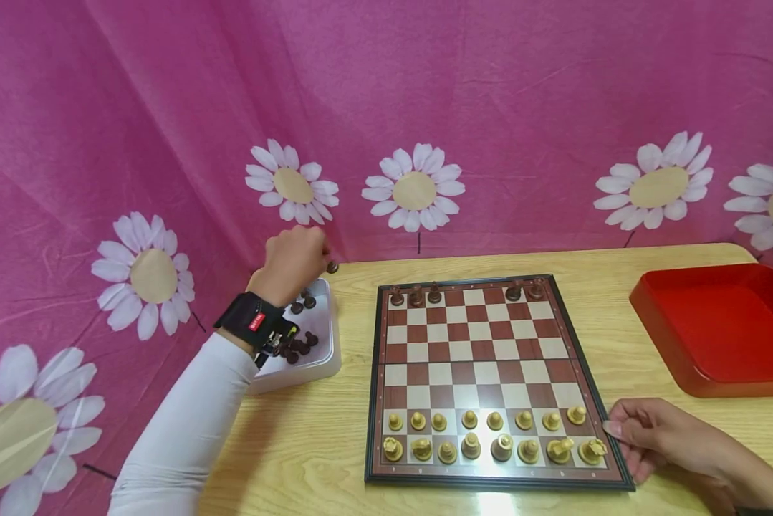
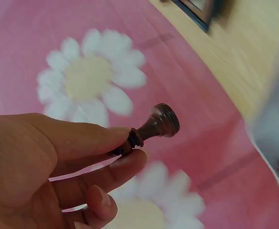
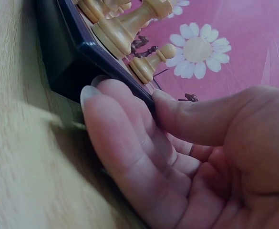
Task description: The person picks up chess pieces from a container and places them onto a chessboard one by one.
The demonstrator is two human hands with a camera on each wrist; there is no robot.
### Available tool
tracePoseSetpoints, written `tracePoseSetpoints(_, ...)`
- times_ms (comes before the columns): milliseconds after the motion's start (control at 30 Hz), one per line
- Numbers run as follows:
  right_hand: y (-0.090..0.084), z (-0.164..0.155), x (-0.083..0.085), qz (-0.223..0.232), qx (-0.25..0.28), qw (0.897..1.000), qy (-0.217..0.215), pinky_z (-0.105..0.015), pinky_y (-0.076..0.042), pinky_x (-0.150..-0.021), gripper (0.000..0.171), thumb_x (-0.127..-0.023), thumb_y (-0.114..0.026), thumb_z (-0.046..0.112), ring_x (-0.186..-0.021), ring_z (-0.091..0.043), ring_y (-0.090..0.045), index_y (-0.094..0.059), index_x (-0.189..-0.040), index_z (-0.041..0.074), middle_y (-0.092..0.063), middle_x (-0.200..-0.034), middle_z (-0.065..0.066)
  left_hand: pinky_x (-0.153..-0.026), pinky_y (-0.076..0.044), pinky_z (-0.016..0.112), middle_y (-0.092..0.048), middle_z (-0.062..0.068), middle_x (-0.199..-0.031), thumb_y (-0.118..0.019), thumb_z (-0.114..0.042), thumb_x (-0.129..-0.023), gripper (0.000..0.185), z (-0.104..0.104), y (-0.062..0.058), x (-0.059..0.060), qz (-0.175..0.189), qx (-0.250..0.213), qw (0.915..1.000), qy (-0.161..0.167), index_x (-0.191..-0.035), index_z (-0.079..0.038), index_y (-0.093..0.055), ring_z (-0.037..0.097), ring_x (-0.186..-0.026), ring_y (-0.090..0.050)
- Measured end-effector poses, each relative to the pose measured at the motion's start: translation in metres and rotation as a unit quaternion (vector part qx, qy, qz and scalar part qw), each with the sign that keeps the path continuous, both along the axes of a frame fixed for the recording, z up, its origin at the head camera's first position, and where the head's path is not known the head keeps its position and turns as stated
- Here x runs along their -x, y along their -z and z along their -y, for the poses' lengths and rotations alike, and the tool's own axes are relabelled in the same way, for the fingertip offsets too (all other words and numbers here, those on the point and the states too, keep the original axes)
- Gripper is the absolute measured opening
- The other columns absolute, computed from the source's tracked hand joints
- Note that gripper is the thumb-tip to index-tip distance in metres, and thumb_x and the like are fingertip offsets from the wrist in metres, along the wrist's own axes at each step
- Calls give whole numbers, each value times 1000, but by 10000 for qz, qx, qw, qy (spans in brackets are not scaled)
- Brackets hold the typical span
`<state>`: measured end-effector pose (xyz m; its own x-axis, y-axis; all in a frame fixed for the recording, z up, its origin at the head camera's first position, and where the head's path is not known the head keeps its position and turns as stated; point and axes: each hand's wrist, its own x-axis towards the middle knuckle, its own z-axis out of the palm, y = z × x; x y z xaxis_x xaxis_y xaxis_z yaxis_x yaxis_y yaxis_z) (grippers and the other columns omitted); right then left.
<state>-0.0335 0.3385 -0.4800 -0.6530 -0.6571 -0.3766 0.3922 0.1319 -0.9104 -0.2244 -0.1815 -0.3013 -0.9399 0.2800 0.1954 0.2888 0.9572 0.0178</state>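
My left hand (image 1: 294, 264) is raised over the far end of a white plastic box (image 1: 330, 362). Between thumb and fingers it pinches a dark brown chess piece (image 2: 159, 122) by the head, with the round base pointing outward; its top is hidden by the fingers. My right hand (image 1: 673, 438) grips the near right edge of a chessboard (image 1: 486, 373), thumb on the rim and fingers curled against the side. Light chess pieces (image 1: 471, 446) fill the two near rows. On the far row stand dark pieces, three at the left (image 1: 415, 296) and two at the right (image 1: 536, 289).
Several loose dark pieces (image 1: 301, 347) lie inside the white box, left of the board. A red tray (image 1: 673, 351) sits at the right of the wooden table (image 1: 354, 423). Behind and to the left hangs a pink flowered cloth (image 1: 521, 107).
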Motion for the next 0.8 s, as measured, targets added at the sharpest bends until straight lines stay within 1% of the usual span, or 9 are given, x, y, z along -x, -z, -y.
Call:
tracePoseSetpoints(133, 0, 0, 0, -76, -94, 9999, 19, -31, -63, -68, 16, -110, -47, 12, -74, -12, -71, -57, -109, 0, -72, -85, -4, -48, -43, 38, -67, -1, -65, -77, -18, -90, 13, -40, -5, 0, -65, -33, 9993, 370, -78, -16, -81, 17, -63, -55)
tracePoseSetpoints(200, 0, 0, 0, -98, -120, 9999, 47, -31, -63, -68, 16, -110, -47, 12, -74, -12, -70, -57, -109, 0, -72, -85, -4, -48, -41, 37, -63, -4, -64, -78, -19, -91, 15, -59, -6, 1, -41, -27, 9986, 532, -76, -17, -80, 14, -64, -50)
tracePoseSetpoints(300, 0, 1, 0, -83, -169, 9998, 94, -31, -62, -68, 16, -110, -47, 12, -74, -12, -70, -58, -109, 0, -72, -85, -4, -49, -41, 37, -56, -6, -64, -76, -20, -92, 21, -86, -7, 1, -35, 59, 9972, 741, -71, -19, -74, 13, -64, -47)
tracePoseSetpoints(367, 1, 1, 0, -53, -198, 9997, 111, -31, -62, -68, 16, -110, -47, 13, -74, -12, -70, -58, -109, 0, -73, -86, -4, -51, -44, 39, -55, -6, -64, -75, -20, -93, 23, -101, -7, 1, -15, 125, 9959, 892, -69, -20, -71, 14, -65, -50)
tracePoseSetpoints(467, 1, 1, 0, -3, -224, 9997, 125, -31, -62, -68, 17, -110, -48, 14, -74, -12, -70, -58, -110, 1, -73, -86, -5, -56, -50, 43, -59, -5, -67, -75, -22, -93, 23, -120, -7, 1, 13, 211, 9941, 1063, -70, -20, -72, 16, -70, -59)
tracePoseSetpoints(533, 1, 0, 0, -1, -220, 9997, 113, -30, -62, -68, 17, -110, -47, 14, -74, -12, -70, -58, -110, 1, -73, -86, -5, -58, -52, 43, -62, -5, -68, -78, -24, -91, 21, -131, -6, 2, 0, 214, 9928, 1182, -71, -21, -73, 18, -73, -64)
tracePoseSetpoints(633, 0, 0, 0, 16, -191, 9998, 104, -30, -62, -68, 17, -110, -47, 14, -74, -12, -71, -57, -110, 0, -73, -86, -5, -56, -47, 39, -57, -7, -66, -79, -27, -90, 24, -147, -5, 4, -85, 283, 9910, 1303, -69, -21, -70, 16, -71, -60)
tracePoseSetpoints(733, 0, 1, 0, 28, -166, 9998, 99, -30, -62, -68, 17, -110, -47, 14, -75, -12, -71, -57, -110, 0, -73, -87, -6, -52, -35, 33, -43, -10, -63, -78, -26, -91, 32, -160, -2, 7, -127, 340, 9891, 1425, -64, -22, -63, 11, -64, -46)
tracePoseSetpoints(800, -1, 1, 0, 22, -165, 9998, 105, -30, -62, -69, 17, -110, -47, 13, -75, -13, -71, -57, -110, 0, -73, -87, -6, -50, -31, 31, -39, -11, -62, -77, -25, -92, 36, -168, 0, 8, -80, 347, 9885, 1472, -61, -23, -58, 10, -64, -39)
